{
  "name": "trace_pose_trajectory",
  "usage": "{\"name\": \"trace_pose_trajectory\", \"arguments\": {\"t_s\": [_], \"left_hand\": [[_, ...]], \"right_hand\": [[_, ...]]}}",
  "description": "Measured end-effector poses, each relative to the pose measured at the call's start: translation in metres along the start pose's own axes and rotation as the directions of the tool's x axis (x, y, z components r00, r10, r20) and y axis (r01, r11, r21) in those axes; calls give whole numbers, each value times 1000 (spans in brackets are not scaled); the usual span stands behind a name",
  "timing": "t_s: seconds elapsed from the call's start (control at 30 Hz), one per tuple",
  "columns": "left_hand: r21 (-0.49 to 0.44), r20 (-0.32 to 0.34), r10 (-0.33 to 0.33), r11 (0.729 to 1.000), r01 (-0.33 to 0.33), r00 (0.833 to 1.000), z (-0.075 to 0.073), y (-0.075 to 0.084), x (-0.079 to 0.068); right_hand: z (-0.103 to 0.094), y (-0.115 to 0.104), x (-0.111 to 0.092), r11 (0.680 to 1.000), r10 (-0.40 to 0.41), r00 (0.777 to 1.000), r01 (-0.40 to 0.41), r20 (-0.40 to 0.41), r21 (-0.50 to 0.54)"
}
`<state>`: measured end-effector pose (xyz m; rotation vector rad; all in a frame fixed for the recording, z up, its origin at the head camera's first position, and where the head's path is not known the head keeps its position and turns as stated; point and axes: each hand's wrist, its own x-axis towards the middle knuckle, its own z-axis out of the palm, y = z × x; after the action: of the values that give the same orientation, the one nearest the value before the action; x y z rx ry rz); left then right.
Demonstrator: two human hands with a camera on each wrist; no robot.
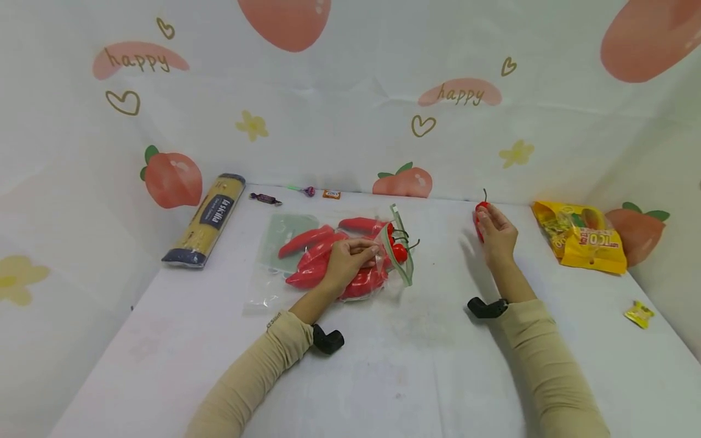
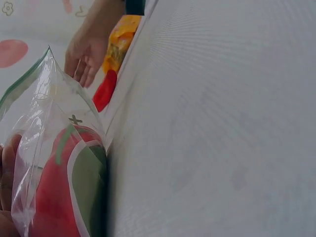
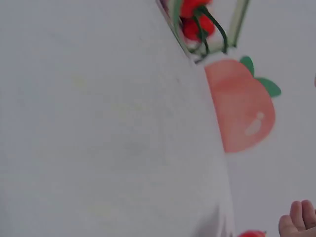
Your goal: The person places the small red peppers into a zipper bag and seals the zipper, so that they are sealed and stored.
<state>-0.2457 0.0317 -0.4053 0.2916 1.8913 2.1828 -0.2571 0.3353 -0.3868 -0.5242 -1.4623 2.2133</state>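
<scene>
My left hand [image 1: 350, 258] pinches the edge of a clear zip bag [image 1: 265, 292] near its mouth. Inside lie several red peppers [image 1: 314, 252], and red peppers with green stems [image 1: 400, 252] show at the opening on the right. In the left wrist view, the bag [image 2: 37, 168] stands raised beside those fingers. Farther right, my right hand [image 1: 499, 234] holds a red pepper [image 1: 479, 226] between thumb and fingers, stem upward. Only some fingers of that hand [image 3: 301, 219] appear in the right wrist view, where the grip is cut off.
A pasta pack [image 1: 210, 219] lies at the back left. Small wrapped candy [image 1: 265, 199], a lollipop [image 1: 310, 191] and an orange-wrapped sweet [image 1: 331, 194] lie along the back edge. Yellow candy bags [image 1: 591, 243] are right of my right hand, with a yellow sweet [image 1: 639, 314] nearer.
</scene>
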Motion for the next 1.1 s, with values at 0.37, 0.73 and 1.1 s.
{"name": "trace_pose_trajectory", "arguments": {"t_s": [0.37,0.73,1.1], "left_hand": [[-3,-5,12,1000,-12,1000,1,0,0],[1,1,11,1000,-11,1000,2,-1,0],[5,-1,4,1000,-4,1000,1,-1,0]], "right_hand": [[-18,-20,40,971,15,991,-47,-137,-236],[-26,1,64,872,138,977,-198,-162,-447],[-25,10,64,752,170,981,-188,-89,-632]]}}
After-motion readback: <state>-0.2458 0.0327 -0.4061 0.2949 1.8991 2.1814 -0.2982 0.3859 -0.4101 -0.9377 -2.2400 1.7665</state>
